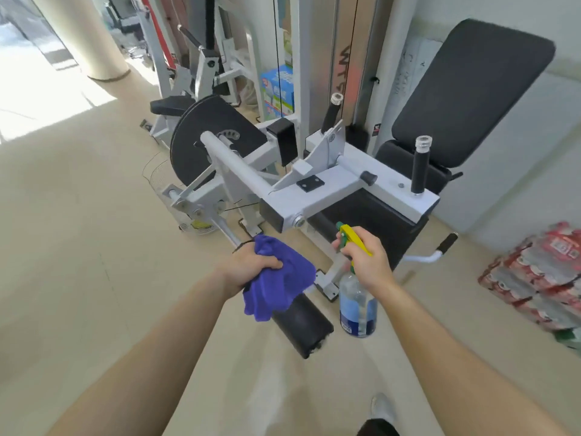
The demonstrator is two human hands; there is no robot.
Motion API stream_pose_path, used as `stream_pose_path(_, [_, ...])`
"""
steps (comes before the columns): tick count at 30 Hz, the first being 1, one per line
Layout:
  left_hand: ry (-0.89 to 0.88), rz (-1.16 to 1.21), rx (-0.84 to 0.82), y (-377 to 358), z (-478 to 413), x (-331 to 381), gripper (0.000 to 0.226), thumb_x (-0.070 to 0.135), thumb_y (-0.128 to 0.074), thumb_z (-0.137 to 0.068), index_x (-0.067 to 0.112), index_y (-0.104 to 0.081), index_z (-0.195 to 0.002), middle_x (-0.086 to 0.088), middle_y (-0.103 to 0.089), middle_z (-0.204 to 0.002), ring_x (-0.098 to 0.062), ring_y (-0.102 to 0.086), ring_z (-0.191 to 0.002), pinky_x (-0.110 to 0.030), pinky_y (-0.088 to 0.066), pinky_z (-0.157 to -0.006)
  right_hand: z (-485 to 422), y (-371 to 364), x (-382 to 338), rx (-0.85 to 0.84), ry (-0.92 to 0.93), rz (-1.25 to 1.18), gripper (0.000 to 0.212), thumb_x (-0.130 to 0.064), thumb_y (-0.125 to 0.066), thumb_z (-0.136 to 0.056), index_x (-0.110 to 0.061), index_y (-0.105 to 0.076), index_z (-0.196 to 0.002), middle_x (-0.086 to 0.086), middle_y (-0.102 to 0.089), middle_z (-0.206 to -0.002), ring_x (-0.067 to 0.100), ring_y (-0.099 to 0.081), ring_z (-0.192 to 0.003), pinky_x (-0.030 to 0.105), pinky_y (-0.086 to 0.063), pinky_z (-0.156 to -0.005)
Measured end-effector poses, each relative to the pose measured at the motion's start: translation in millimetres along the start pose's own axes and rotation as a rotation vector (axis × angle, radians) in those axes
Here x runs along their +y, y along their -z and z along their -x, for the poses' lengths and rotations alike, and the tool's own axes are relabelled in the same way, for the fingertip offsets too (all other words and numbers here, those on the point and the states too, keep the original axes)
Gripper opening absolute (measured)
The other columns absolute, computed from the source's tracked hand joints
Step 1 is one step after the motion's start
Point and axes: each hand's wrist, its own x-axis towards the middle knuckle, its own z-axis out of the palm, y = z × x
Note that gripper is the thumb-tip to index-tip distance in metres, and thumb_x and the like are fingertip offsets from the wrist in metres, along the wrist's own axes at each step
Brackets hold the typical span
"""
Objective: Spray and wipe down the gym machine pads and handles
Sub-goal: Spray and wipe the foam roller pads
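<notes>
Looking down from the head camera, the black roller pad (300, 325) lies just under the left hand (251, 269), its long axis running from upper left, where it joins the machine's lever arm, down to lower right, where its flat end cap faces the viewer. The left hand is clamped on a bunched purple cloth (276, 278), and the cloth rests on or just over the upper end of the pad; whether it presses on the vinyl I cannot tell. That hand is plainly the nearer one to the pad.

The right hand (366, 259) sits just to the right of it, closed around the neck of a clear spray bottle (356, 305) with a yellow and green trigger head, fingers curled at the trigger. The nozzle points up and away toward the seat (371, 221) under the white frame (345, 190), not at the roller pad. The two hands are near each other but apart.

The pad looks smooth, dark and cylindrical, with most of its lower length bare of cloth. A wipe would, I judge, run along that axis toward the end cap.

Farther back, well apart from both hands, stand the tall backrest pad (471, 89) and two upright black handles (419, 166), which look untouched.
</notes>
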Motion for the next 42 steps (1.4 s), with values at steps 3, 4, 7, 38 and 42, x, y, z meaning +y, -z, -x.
stream_pose_path(3, [0.061, -0.143, -0.080, 28, -19, -26, 0.036, 0.022, -0.077, -0.067, 0.010, -0.069, -0.099, -0.016, -0.074, -0.104, -0.035, -0.070, -0.103, -0.048, -0.056, -0.096, 12, -46, 22, 0.091, -0.099, -0.056, 0.020, -0.019, -0.053, -0.079, -0.027, -0.070, -0.085, 0.010, -0.072, -0.097, 0.027, -0.065, -0.086, 0.043, -0.054, -0.069])
stream_pose_path(4, [0.072, -0.173, -0.095, 35, -27, -32, 0.036, 0.022, -0.077, -0.068, 0.009, -0.069, -0.101, -0.017, -0.074, -0.103, -0.034, -0.070, -0.101, -0.047, -0.057, -0.094, 15, -60, 27, 0.120, -0.117, -0.087, 0.019, -0.017, -0.053, -0.078, -0.025, -0.070, -0.083, 0.012, -0.072, -0.099, 0.026, -0.064, -0.082, 0.041, -0.054, -0.067])
stream_pose_path(7, [0.094, -0.266, -0.122, 49, -52, -48, 0.026, 0.015, -0.074, -0.079, 0.006, -0.067, -0.102, -0.014, -0.073, -0.096, -0.028, -0.069, -0.090, -0.043, -0.058, -0.089, 23, -95, 40, 0.209, -0.190, -0.173, 0.019, -0.017, -0.052, -0.075, -0.027, -0.068, -0.077, 0.013, -0.070, -0.096, 0.023, -0.061, -0.082, 0.039, -0.050, -0.066])
stream_pose_path(38, [-0.004, -0.876, -0.644, -28, -340, -66, 0.020, 0.025, -0.066, -0.079, 0.008, -0.065, -0.089, -0.014, -0.074, -0.082, -0.029, -0.068, -0.070, -0.036, -0.053, -0.073, -91, -119, 215, 0.928, -0.323, -0.328, 0.012, -0.017, -0.055, -0.088, -0.010, -0.062, -0.083, 0.005, -0.066, -0.076, 0.025, -0.058, -0.068, 0.037, -0.054, -0.056])
stream_pose_path(42, [-0.077, -0.827, -0.640, -26, -375, -85, 0.014, 0.020, -0.064, -0.085, 0.007, -0.065, -0.090, -0.013, -0.073, -0.077, -0.028, -0.067, -0.067, -0.033, -0.053, -0.068, -102, -128, 241, 0.903, -0.300, -0.350, 0.009, -0.015, -0.054, -0.089, -0.011, -0.061, -0.085, 0.011, -0.068, -0.080, 0.027, -0.058, -0.072, 0.033, -0.051, -0.051])
